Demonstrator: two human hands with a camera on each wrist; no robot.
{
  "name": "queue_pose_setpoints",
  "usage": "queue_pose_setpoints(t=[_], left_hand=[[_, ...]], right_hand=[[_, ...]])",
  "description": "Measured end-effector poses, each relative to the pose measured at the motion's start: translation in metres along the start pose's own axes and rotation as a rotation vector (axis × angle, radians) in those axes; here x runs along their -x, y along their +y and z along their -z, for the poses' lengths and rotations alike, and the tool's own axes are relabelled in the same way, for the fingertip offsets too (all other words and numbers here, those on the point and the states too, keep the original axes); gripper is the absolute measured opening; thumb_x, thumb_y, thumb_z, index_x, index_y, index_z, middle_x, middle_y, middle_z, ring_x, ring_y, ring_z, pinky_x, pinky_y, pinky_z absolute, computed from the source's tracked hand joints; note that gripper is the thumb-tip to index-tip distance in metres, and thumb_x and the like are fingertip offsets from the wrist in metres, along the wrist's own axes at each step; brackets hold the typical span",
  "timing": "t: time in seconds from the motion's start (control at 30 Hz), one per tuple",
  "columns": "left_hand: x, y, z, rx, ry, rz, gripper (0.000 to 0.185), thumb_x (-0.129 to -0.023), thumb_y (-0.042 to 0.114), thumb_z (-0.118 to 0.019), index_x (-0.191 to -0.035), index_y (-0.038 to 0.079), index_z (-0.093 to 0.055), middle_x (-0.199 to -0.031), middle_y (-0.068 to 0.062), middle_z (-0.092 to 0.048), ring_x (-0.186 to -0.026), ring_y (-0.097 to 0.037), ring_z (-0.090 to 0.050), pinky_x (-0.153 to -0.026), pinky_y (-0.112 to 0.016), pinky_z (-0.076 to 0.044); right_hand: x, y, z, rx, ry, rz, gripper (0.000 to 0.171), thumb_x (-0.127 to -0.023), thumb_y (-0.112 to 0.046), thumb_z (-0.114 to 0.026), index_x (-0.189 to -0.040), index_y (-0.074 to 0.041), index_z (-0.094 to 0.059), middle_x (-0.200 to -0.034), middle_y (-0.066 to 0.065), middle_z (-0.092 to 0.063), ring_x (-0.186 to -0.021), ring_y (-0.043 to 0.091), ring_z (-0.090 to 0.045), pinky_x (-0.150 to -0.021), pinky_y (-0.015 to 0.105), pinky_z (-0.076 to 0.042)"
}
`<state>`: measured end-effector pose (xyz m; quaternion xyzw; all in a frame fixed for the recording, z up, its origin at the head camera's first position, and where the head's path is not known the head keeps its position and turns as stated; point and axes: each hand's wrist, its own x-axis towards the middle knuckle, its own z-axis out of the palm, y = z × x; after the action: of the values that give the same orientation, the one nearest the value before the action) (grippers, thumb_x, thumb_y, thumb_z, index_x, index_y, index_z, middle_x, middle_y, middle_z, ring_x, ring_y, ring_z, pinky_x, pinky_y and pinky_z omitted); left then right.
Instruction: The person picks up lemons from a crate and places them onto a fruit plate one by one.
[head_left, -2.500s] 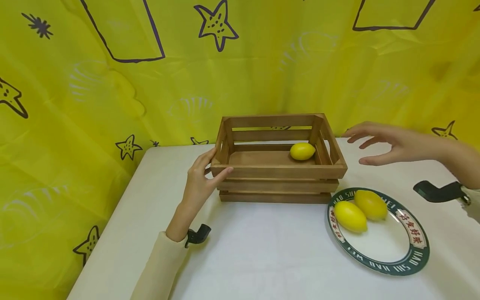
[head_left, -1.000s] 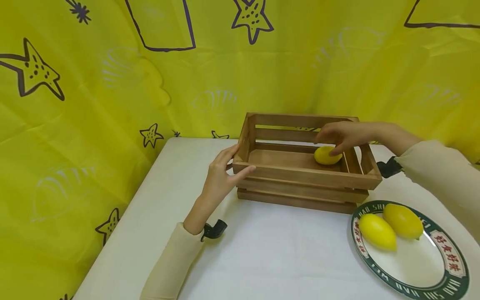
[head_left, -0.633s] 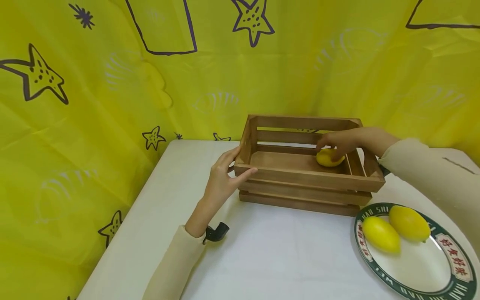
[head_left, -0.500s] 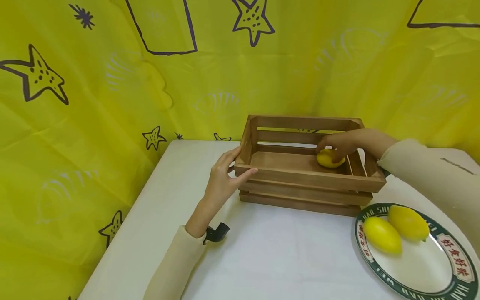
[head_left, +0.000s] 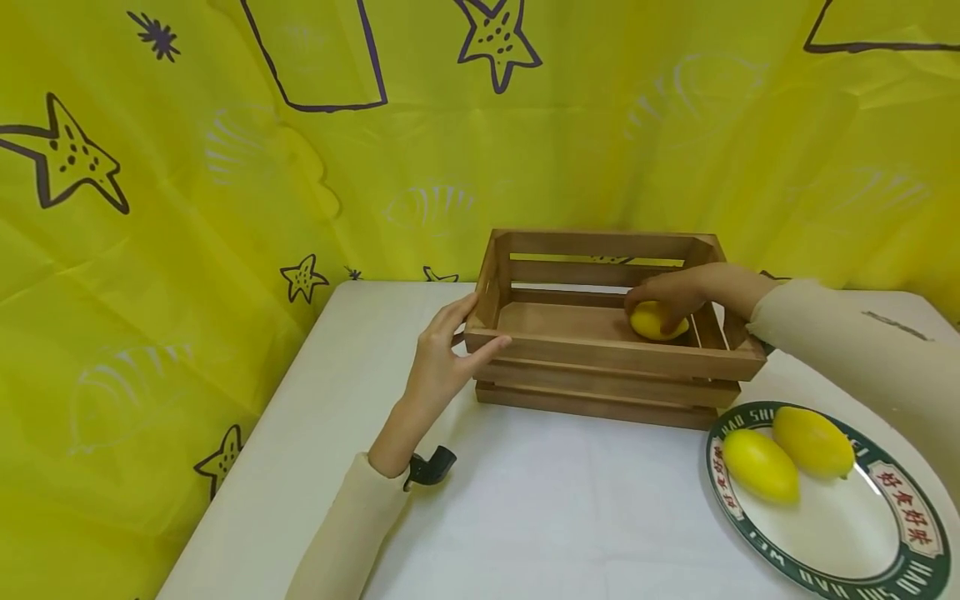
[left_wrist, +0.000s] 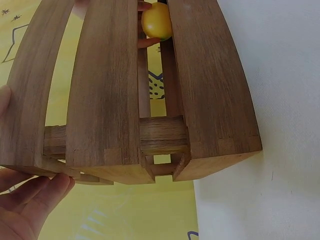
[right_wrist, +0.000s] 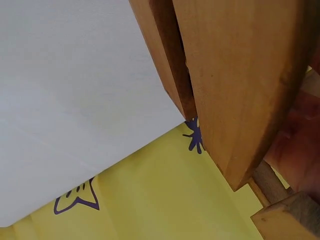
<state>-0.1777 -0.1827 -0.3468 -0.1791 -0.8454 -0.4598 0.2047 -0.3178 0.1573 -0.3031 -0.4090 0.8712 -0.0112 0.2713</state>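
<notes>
A slatted wooden crate [head_left: 600,354] stands toward the back of the white table. My left hand [head_left: 437,354] grips its left end, the thumb over the front rim and the fingers along the outer side; in the left wrist view some fingers [left_wrist: 55,192] curl at the crate's corner. Reaching over the right end, my right hand [head_left: 675,293] holds a lemon [head_left: 651,321] inside the crate, close over its floor. Through a gap between slats, the left wrist view shows that lemon [left_wrist: 156,22] between fingertips. The right wrist view has mostly crate slats [right_wrist: 235,75], which hide the held lemon.
To the right of the crate's front, a white plate [head_left: 847,533] with a green lettered rim carries two more lemons [head_left: 761,467], side by side. A yellow patterned curtain [head_left: 420,150] hangs behind and left of the table [head_left: 525,500].
My right hand has come from beside the crate into it and taken hold of the lemon there. The left hand keeps its grip; the crate now sits slightly turned, and the head view has shifted.
</notes>
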Motion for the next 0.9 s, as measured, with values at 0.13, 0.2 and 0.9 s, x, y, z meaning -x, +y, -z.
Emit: queue_pose_setpoints(t=[0.13, 0.2, 0.9], left_hand=[[-0.0005, 0.0002, -0.0003, 0.009, 0.001, -0.010, 0.070, -0.081, 0.024, -0.081, -0.141, 0.003, -0.051, -0.136, -0.013, -0.055, -0.121, -0.025, -0.056, -0.090, -0.036, -0.056], [-0.0005, 0.0001, -0.0007, 0.009, 0.004, -0.013, 0.070, -0.082, 0.024, -0.081, -0.140, 0.002, -0.051, -0.135, -0.013, -0.055, -0.121, -0.025, -0.056, -0.090, -0.035, -0.057], [0.0001, 0.0011, -0.0005, 0.010, 0.010, -0.025, 0.069, -0.081, 0.023, -0.081, -0.139, 0.001, -0.052, -0.134, -0.014, -0.056, -0.120, -0.026, -0.057, -0.089, -0.037, -0.057]], right_hand=[[0.0005, -0.0006, -0.0006, -0.020, -0.038, -0.058, 0.050, -0.084, 0.000, -0.072, -0.129, -0.008, -0.052, -0.117, 0.017, -0.056, -0.104, 0.033, -0.051, -0.099, 0.060, -0.042], [0.0008, -0.0009, -0.0010, -0.029, -0.060, -0.064, 0.049, -0.085, 0.000, -0.070, -0.129, -0.009, -0.050, -0.115, 0.015, -0.054, -0.103, 0.032, -0.051, -0.099, 0.059, -0.043], [-0.0014, -0.0051, 0.0001, -0.127, -0.051, 0.070, 0.052, -0.073, -0.002, -0.078, -0.116, -0.016, -0.054, -0.110, 0.007, -0.049, -0.101, 0.026, -0.044, -0.083, 0.038, -0.041]])
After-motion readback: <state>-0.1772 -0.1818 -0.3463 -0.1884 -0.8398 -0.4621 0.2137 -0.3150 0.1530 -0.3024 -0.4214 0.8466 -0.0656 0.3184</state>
